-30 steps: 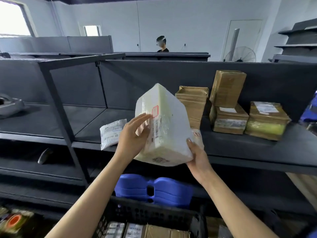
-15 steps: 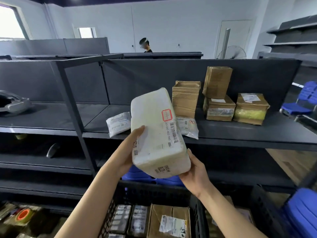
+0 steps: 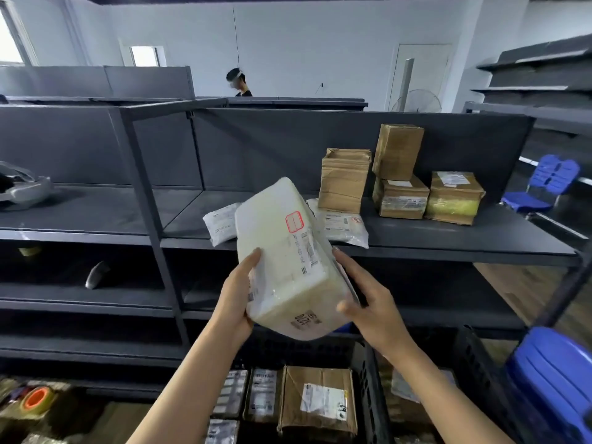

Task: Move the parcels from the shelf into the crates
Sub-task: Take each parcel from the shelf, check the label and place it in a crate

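I see both hands on the white parcel [image 3: 288, 254], which is in the air in front of the shelf [image 3: 448, 241], off its front edge and tilted with its far end higher. My left hand [image 3: 235, 299] grips the parcel's left side: the thumb lies on the top face and the other fingers are hidden beneath. My right hand [image 3: 368, 302] holds the right side, fingers stretched along the edge and the thumb pressed at the near lower corner. The parcel hangs above the black crate [image 3: 371, 379] at the foot of the frame, apart from it. In that crate lie a cardboard box [image 3: 317, 398] with a white label and several small labelled packs [image 3: 262, 392] beside it on the left. On the shelf behind the parcel, near the front edge, lie two white mailer bags [image 3: 221, 221] [image 3: 342, 224], one on each side of it. Toward the back wall stands a taped brown box [image 3: 344, 181]. Just to its right is a stack of two brown boxes [image 3: 402, 197], the upper one upright, and next to them a box with yellow wrap [image 3: 455, 197]. A second crate [image 3: 464, 363] stands to the right of the first. A blue chair [image 3: 551, 379] is at the lower right corner, and an orange tape roll [image 3: 37, 398] sits low on the left. A person [image 3: 238, 83] stands far behind the shelving.
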`<state>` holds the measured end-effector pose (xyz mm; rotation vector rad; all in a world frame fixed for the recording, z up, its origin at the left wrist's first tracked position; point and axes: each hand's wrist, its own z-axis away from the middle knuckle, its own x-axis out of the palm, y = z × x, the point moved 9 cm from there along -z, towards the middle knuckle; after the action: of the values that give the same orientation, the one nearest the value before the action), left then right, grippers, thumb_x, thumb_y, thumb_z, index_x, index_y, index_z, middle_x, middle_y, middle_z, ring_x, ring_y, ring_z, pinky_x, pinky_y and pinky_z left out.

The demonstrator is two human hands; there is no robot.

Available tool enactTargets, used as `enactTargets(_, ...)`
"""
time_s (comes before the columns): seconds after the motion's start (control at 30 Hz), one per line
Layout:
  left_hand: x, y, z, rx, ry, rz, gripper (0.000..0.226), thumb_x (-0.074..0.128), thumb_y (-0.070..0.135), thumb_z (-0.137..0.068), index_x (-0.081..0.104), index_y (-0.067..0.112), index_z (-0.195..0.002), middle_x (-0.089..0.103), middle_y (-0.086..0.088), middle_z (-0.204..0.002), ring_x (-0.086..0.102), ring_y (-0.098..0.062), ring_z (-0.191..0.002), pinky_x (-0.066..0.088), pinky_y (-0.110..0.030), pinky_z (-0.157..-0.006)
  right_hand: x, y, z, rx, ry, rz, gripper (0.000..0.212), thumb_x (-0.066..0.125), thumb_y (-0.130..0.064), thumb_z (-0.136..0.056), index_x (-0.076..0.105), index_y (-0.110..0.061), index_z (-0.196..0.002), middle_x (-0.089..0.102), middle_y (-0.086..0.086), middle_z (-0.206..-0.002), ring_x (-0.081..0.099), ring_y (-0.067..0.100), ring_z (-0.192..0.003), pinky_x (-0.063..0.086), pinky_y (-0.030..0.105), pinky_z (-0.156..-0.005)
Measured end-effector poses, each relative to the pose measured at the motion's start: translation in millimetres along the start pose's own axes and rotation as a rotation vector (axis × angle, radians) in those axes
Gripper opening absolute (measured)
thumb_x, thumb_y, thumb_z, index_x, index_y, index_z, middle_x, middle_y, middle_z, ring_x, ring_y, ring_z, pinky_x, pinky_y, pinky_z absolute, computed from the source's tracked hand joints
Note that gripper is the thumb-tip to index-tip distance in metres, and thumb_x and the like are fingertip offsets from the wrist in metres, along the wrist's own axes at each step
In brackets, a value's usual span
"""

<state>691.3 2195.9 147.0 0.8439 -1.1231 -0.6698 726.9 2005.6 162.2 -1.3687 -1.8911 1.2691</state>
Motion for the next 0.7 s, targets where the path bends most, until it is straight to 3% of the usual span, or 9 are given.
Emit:
enactTargets(0.07, 6.3, -6.0, 0.4, -0.017, -0.006, -0.017, 0.042, 0.062, 0.041, -0.088, 0.064, 0.013, -0.12, 0.071, -0.009, -0.112, 0.066, -0.031, -0.107, 0.048, -0.049, -0.099, 6.2, -4.9, -1.0, -0.034, -0.091, 0.158, 0.104, 0.084, -0.053, -0.06, 0.03, -0.037, -0.148, 0.041, -0.017, -0.147, 0.039, 0.001, -0.135, 0.043, 0.021, -0.103)
enactTargets(0.13, 15.1, -8.4, 0.7, -0.001, -0.008, -0.055, 0.04, 0.063, 0.04, -0.087, 0.066, 0.013, -0.116, 0.073, -0.008, -0.109, 0.067, -0.03, -0.104, 0.049, -0.049, -0.099, 5.8, -5.2, -3.1, -0.004, -0.111, 0.153, 0.113, 0.09, -0.045, -0.054, 0.025, -0.047, -0.146, 0.044, -0.022, -0.143, 0.041, -0.002, -0.132, 0.042, 0.019, -0.103)
enactTargets(0.27, 22.8, -6.3, -2.0, 0.092, 0.029, -0.181, 0.035, 0.057, 0.046, -0.09, 0.069, 0.019, -0.108, 0.075, -0.002, -0.103, 0.069, -0.024, -0.1, 0.05, -0.047, -0.096, -6.1, -8.9, -2.4, -0.042, -0.064, 0.082, 0.101, 0.091, -0.027, -0.059, 0.035, -0.05, -0.14, 0.055, -0.021, -0.133, 0.049, -0.003, -0.124, 0.044, 0.007, -0.089)
enactTargets(0.4, 22.5, 2.0, -3.7, 0.194, 0.06, -0.253, 0.043, 0.037, 0.05, -0.099, 0.068, 0.021, -0.107, 0.075, 0.004, -0.102, 0.069, -0.014, -0.099, 0.049, -0.039, -0.098, -22.3, -3.3, 6.3, -0.025, 0.039, 0.05, 0.096, 0.091, -0.037, -0.058, 0.039, -0.05, -0.138, 0.057, -0.02, -0.131, 0.051, 0.0, -0.124, 0.047, 0.012, -0.088)
enactTargets(0.5, 21.3, 4.5, -4.5, 0.261, 0.103, -0.37, 0.039, 0.049, 0.045, -0.096, 0.063, 0.011, -0.107, 0.073, 0.005, -0.089, 0.068, -0.012, -0.082, 0.051, -0.037, -0.087, -31.5, 3.0, 10.1, 0.01, 0.07, 0.023, 0.094, 0.092, -0.036, -0.055, 0.045, -0.048, -0.135, 0.06, -0.018, -0.129, 0.054, 0.002, -0.121, 0.05, 0.014, -0.085)
enactTargets(0.57, 23.8, -3.0, -7.1, 0.217, 0.078, -0.424, 0.046, 0.052, 0.05, -0.092, 0.058, 0.01, -0.115, 0.07, 0.001, -0.097, 0.065, -0.016, -0.089, 0.052, -0.042, -0.086, -36.2, 5.5, 13.1, 0.017, 0.066, 0.024, 0.088, 0.092, -0.034, -0.055, 0.049, -0.046, -0.131, 0.062, -0.015, -0.126, 0.057, 0.004, -0.119, 0.051, 0.015, -0.085)
enactTargets(0.63, 30.6, -17.0, -7.4, 0.105, -0.01, -0.383, 0.056, 0.045, 0.059, -0.086, 0.06, 0.01, -0.109, 0.069, 0.001, -0.089, 0.065, -0.015, -0.081, 0.054, -0.038, -0.073, -39.9, 6.9, 16.9, 0.018, 0.05, 0.041, 0.08, 0.091, -0.033, -0.056, 0.054, -0.047, -0.125, 0.064, -0.014, -0.124, 0.06, 0.005, -0.115, 0.051, 0.015, -0.084)
enactTargets(0.67, 34.4, -26.6, -6.5, 0.026, -0.061, -0.318, 0.062, 0.039, 0.061, -0.083, 0.062, 0.01, -0.11, 0.071, 0.0, -0.09, 0.067, -0.016, -0.083, 0.055, -0.037, -0.074, -41.9, 7.0, 18.0, 0.018, 0.043, 0.06, 0.077, 0.091, -0.033, -0.056, 0.055, -0.046, -0.123, 0.064, -0.013, -0.123, 0.06, 0.006, -0.115, 0.051, 0.015, -0.085)
enactTargets(0.7, 37.8, -36.2, -6.9, -0.046, -0.098, -0.245, 0.07, 0.035, 0.063, -0.08, 0.061, 0.009, -0.117, 0.071, -0.006, -0.104, 0.067, -0.022, -0.098, 0.054, -0.041, -0.086, -44.3, 6.8, 18.7, 0.019, 0.039, 0.079, 0.076, 0.091, -0.035, -0.056, 0.056, -0.045, -0.123, 0.064, -0.012, -0.123, 0.06, 0.007, -0.115, 0.051, 0.016, -0.086)
